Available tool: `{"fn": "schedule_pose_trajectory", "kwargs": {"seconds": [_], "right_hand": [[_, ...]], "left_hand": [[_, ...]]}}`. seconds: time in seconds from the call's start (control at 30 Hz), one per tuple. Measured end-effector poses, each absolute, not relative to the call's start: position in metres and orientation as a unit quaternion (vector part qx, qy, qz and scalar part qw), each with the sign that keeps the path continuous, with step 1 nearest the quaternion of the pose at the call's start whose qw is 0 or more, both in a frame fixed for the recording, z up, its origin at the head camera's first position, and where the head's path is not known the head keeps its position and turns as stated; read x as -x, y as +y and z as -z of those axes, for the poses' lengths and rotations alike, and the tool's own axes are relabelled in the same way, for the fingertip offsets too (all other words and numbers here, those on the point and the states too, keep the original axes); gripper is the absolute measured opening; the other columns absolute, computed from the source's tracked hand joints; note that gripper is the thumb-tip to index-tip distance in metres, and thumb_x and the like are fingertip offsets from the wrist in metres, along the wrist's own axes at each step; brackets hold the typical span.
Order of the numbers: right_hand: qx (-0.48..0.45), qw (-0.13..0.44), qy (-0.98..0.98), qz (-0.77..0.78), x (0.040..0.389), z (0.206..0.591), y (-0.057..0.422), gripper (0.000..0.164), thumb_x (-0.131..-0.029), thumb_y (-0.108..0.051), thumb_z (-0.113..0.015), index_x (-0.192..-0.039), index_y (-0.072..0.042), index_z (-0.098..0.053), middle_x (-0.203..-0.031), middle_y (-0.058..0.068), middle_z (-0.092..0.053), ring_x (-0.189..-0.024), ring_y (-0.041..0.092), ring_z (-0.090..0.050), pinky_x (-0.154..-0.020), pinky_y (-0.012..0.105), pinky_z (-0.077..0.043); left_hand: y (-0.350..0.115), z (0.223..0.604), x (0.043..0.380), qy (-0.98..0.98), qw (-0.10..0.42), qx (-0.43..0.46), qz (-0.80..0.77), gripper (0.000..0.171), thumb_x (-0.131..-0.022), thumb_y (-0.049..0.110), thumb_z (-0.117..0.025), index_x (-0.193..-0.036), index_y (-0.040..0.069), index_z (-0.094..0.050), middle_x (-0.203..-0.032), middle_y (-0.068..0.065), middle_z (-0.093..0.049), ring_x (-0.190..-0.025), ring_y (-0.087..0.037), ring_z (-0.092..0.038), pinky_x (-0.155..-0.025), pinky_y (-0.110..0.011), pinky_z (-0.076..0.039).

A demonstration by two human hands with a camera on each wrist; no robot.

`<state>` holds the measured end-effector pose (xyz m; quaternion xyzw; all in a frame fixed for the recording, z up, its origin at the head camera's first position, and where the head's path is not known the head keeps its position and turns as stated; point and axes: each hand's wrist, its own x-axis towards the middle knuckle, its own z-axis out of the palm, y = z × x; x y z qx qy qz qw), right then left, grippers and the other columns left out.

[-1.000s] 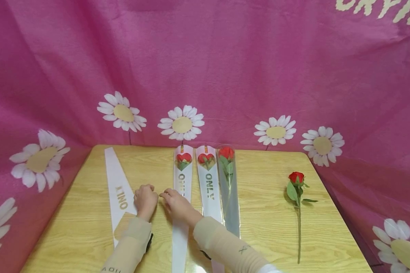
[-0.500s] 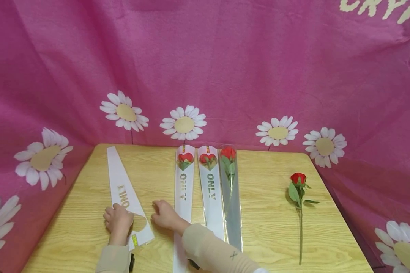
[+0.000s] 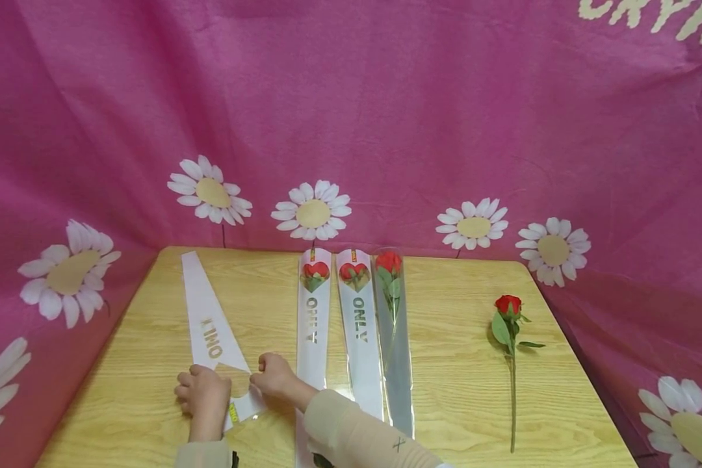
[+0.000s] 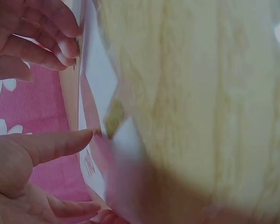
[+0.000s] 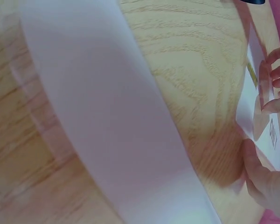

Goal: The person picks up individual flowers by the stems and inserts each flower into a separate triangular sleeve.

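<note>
A flat white flower sleeve [image 3: 207, 312] with gold ONLY lettering lies on the left of the table, its transparent heart-shaped window toward me. My left hand [image 3: 203, 396] grips it around the window, thumb on its face and fingers bent at the left edge; the film bulges between them in the right wrist view. My right hand [image 3: 277, 376] pinches the sleeve's right edge beside the window, as the thumb [image 5: 253, 161] at the edge shows. A small yellow-green label [image 3: 233, 412] sits at the sleeve's near end. The left wrist view shows the sleeve [image 4: 100, 79] bent.
Right of my hands stand two white sleeves [image 3: 312, 357] [image 3: 365, 364] and a clear-fronted sleeve [image 3: 402, 383], each with a red rose inside. A loose red rose [image 3: 507, 305] lies farther right on the wooden table [image 3: 456, 364]. A pink daisy-print cloth [image 3: 386, 130] surrounds the table.
My left hand has come left and nearer onto the sleeve. My right hand, first apart from the sleeve, now holds its right edge. The sleeve has turned slightly and bends at the window.
</note>
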<state>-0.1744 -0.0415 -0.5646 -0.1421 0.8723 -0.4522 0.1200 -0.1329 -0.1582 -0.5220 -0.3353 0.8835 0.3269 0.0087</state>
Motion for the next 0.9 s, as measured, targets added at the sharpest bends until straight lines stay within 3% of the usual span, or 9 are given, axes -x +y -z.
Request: {"fn": "schedule_pose_trajectory", "kwargs": {"seconds": [0.1, 0.23, 0.3, 0.4, 0.47, 0.6, 0.67, 0.8, 0.9], "right_hand": [[0.099, 0.152, 0.855, 0.485, 0.175, 0.565, -0.043, 0.010, -0.075, -0.007, -0.061, -0.083, -0.002, -0.056, -0.058, -0.007, -0.040, -0.049, 0.007, -0.042, -0.047, 0.017, -0.038], [0.040, 0.196, 0.838, 0.508, 0.171, 0.554, -0.045, 0.025, -0.074, -0.003, -0.063, -0.098, 0.005, -0.059, -0.067, 0.001, -0.054, -0.053, 0.011, -0.054, -0.051, 0.021, -0.047], [0.048, 0.191, 0.833, 0.517, 0.179, 0.583, -0.048, 0.028, -0.074, -0.005, -0.063, -0.099, 0.008, -0.059, -0.074, 0.006, -0.059, -0.058, 0.010, -0.056, -0.053, 0.021, -0.049], [0.042, 0.205, 0.829, 0.519, 0.203, 0.661, -0.060, 0.025, -0.076, -0.008, -0.063, -0.098, 0.004, -0.061, -0.079, 0.007, -0.061, -0.062, 0.012, -0.057, -0.053, 0.023, -0.050], [0.031, 0.216, 0.823, 0.525, 0.222, 0.721, -0.070, 0.023, -0.073, -0.006, -0.064, -0.095, 0.000, -0.064, -0.075, 0.007, -0.063, -0.059, 0.013, -0.058, -0.049, 0.026, -0.049], [0.032, 0.215, 0.801, 0.557, 0.240, 0.779, -0.077, 0.026, -0.064, 0.001, -0.068, -0.085, -0.014, -0.065, -0.064, -0.002, -0.059, -0.052, 0.010, -0.054, -0.041, 0.026, -0.045], [0.058, 0.189, 0.794, 0.575, 0.233, 0.765, -0.073, 0.029, -0.063, 0.002, -0.067, -0.082, -0.020, -0.061, -0.060, -0.007, -0.053, -0.049, 0.006, -0.049, -0.039, 0.022, -0.042], [0.072, 0.178, 0.797, 0.572, 0.186, 0.609, -0.048, 0.025, -0.069, 0.009, -0.061, -0.087, -0.008, -0.061, -0.058, -0.005, -0.046, -0.049, 0.004, -0.042, -0.042, 0.015, -0.036], [0.062, 0.197, 0.806, 0.554, 0.165, 0.519, -0.031, 0.023, -0.072, 0.014, -0.057, -0.093, 0.006, -0.060, -0.057, -0.002, -0.043, -0.048, 0.006, -0.039, -0.042, 0.015, -0.033]], "left_hand": [[-0.158, 0.522, 0.134, 0.888, -0.004, 0.323, -0.326, 0.049, -0.069, -0.002, -0.053, -0.105, -0.026, -0.030, -0.105, -0.043, -0.027, -0.098, -0.058, -0.029, -0.078, -0.060, -0.036], [-0.159, 0.522, 0.134, 0.887, -0.008, 0.312, -0.340, 0.048, -0.066, -0.004, -0.050, -0.103, -0.027, -0.030, -0.104, -0.046, -0.027, -0.096, -0.059, -0.032, -0.079, -0.059, -0.032], [-0.160, 0.522, 0.133, 0.884, -0.003, 0.306, -0.353, 0.049, -0.065, -0.004, -0.051, -0.102, -0.026, -0.029, -0.101, -0.047, -0.031, -0.093, -0.060, -0.035, -0.080, -0.059, -0.034], [-0.161, 0.522, 0.131, 0.875, 0.009, 0.298, -0.382, 0.051, -0.066, -0.001, -0.054, -0.104, -0.025, -0.029, -0.098, -0.047, -0.037, -0.090, -0.061, -0.042, -0.077, -0.059, -0.039], [-0.161, 0.521, 0.130, 0.866, 0.022, 0.294, -0.403, 0.054, -0.067, 0.000, -0.055, -0.106, -0.024, -0.027, -0.098, -0.046, -0.040, -0.090, -0.059, -0.045, -0.076, -0.059, -0.041], [-0.161, 0.521, 0.129, 0.844, 0.032, 0.290, -0.449, 0.056, -0.070, 0.000, -0.051, -0.111, -0.025, -0.022, -0.101, -0.046, -0.041, -0.092, -0.058, -0.046, -0.079, -0.060, -0.040], [-0.161, 0.522, 0.129, 0.833, 0.028, 0.287, -0.472, 0.057, -0.071, 0.000, -0.050, -0.112, -0.026, -0.021, -0.101, -0.046, -0.041, -0.093, -0.057, -0.045, -0.081, -0.060, -0.039], [-0.158, 0.522, 0.132, 0.822, 0.009, 0.277, -0.498, 0.054, -0.074, 0.004, -0.049, -0.111, -0.026, -0.022, -0.098, -0.043, -0.043, -0.090, -0.053, -0.047, -0.080, -0.058, -0.040], [-0.156, 0.520, 0.134, 0.825, -0.013, 0.267, -0.499, 0.046, -0.078, 0.007, -0.049, -0.108, -0.023, -0.030, -0.088, -0.035, -0.049, -0.079, -0.044, -0.050, -0.071, -0.052, -0.044]]}}
